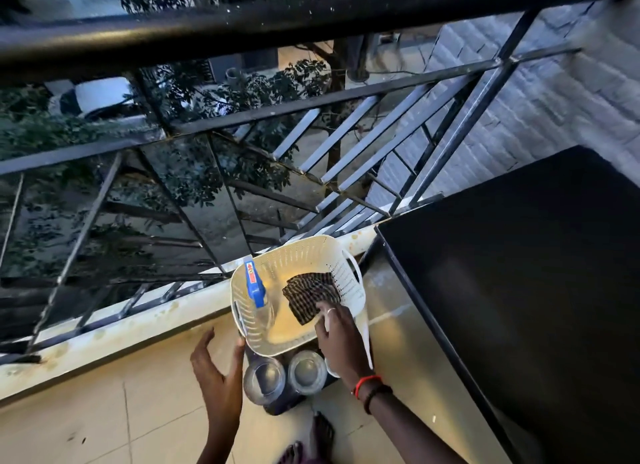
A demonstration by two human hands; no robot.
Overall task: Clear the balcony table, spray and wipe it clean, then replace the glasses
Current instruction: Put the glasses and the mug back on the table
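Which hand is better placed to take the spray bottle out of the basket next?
Left. The left hand is open beside the basket, on the spray bottle side; the right hand holds the checked cloth.

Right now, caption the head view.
Right hand grips cloth in basket beside spray bottle; left hand touches the rim.

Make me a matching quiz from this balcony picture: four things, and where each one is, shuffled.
1 spray bottle
2 checked cloth
3 glasses
4 table

A on the dark tray, beside the basket
B leaning at the basket's left wall
C black, right of the basket
D in the basket, touched by the right hand

Pairs: 1-B; 2-D; 3-A; 4-C
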